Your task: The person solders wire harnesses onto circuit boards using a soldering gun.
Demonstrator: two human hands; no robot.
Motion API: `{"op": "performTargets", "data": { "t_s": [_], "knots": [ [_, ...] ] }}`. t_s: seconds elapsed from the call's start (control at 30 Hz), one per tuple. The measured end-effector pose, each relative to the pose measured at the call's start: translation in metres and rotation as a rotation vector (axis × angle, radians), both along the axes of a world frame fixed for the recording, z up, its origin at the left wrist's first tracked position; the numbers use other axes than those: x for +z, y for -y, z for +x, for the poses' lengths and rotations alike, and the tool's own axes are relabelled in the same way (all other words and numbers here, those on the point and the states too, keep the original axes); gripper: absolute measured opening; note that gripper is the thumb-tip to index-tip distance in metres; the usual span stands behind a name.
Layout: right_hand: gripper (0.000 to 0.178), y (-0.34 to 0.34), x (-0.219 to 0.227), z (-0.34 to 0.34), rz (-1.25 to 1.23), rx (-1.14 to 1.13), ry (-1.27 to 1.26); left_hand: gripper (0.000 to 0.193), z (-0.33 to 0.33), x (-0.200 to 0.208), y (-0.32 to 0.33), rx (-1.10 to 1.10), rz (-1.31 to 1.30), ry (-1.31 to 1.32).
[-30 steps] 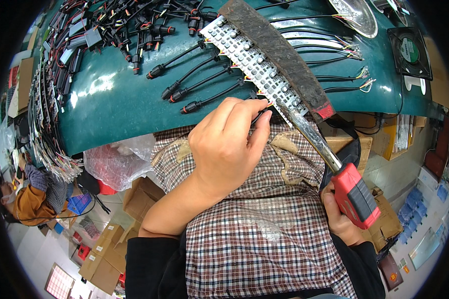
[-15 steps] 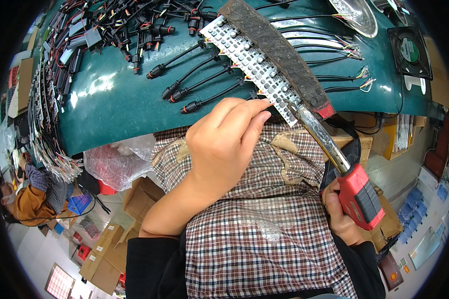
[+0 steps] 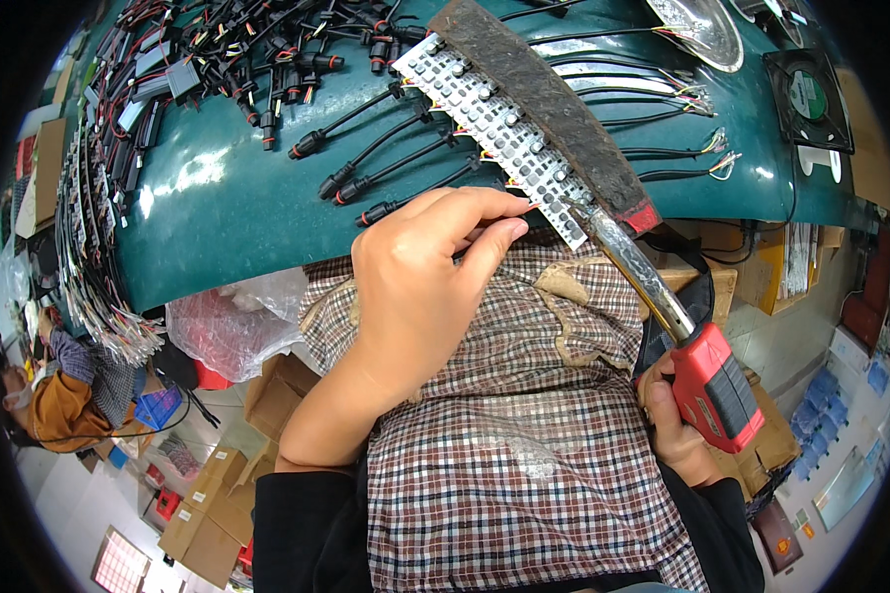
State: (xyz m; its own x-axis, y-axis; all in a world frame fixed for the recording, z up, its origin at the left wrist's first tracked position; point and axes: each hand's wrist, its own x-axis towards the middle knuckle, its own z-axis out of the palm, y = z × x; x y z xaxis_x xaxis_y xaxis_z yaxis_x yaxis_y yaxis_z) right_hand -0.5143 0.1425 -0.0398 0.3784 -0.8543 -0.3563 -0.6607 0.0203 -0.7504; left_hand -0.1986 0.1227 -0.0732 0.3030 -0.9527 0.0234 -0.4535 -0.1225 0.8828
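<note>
My left hand (image 3: pixel 415 272) pinches a thin wire end at the lower edge of a white circuit board strip (image 3: pixel 480 117); most of that wire is hidden by the fingers. My right hand (image 3: pixel 674 425) grips the red and black handle of a soldering gun (image 3: pixel 717 390). Its metal barrel slants up to the left, with the tip at the board's lower end, close to my left fingertips. Along the strip lies a dark, worn bar (image 3: pixel 544 109) with a red end. Several black cables with plugs (image 3: pixel 311 143) run from the board's left side.
A green table (image 3: pixel 208 227) carries a heap of black connectors (image 3: pixel 287 69) and a bundle of wired parts (image 3: pixel 99 237) at left. Stripped cables (image 3: pixel 682 163) lie right of the bar, near a black fan (image 3: pixel 809 99) and a metal dish (image 3: pixel 707 35). Another person (image 3: pixel 69 395) sits at far left.
My left hand has shifted slightly left, its wrist and knuckles turning, while the fingertips stay by the board. The soldering gun has barely moved.
</note>
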Motion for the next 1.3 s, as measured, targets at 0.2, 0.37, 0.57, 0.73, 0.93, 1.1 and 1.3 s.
{"op": "performTargets", "data": {
  "t_s": [0.2,0.37,0.57,0.73,0.93,1.1,1.3],
  "knots": [
    [0.024,0.001,-0.003,-0.002,-0.008,0.038,-0.017,0.016,0.015,-0.003,0.007,-0.097,-0.035,-0.023],
    [0.025,0.001,-0.002,0.001,-0.069,0.039,0.033,0.016,0.020,0.000,0.011,-0.183,-0.053,0.037],
    [0.026,0.002,-0.002,0.001,-0.022,0.028,0.036,0.014,0.020,0.003,0.012,-0.200,-0.132,0.220],
    [0.026,0.001,-0.001,-0.004,0.012,0.047,0.002,0.015,0.025,0.002,0.019,-0.225,-0.078,0.120],
    [0.027,-0.002,-0.007,-0.004,-0.069,0.044,0.022,0.015,0.018,0.003,0.016,-0.211,-0.065,0.123],
    [0.027,-0.003,-0.003,-0.001,-0.062,0.035,0.020,0.014,0.013,0.003,0.011,-0.158,-0.111,0.196],
    [0.026,0.002,-0.002,0.001,-0.086,0.091,0.006,0.013,0.008,0.001,0.008,-0.114,-0.184,0.268]
  ]
}}
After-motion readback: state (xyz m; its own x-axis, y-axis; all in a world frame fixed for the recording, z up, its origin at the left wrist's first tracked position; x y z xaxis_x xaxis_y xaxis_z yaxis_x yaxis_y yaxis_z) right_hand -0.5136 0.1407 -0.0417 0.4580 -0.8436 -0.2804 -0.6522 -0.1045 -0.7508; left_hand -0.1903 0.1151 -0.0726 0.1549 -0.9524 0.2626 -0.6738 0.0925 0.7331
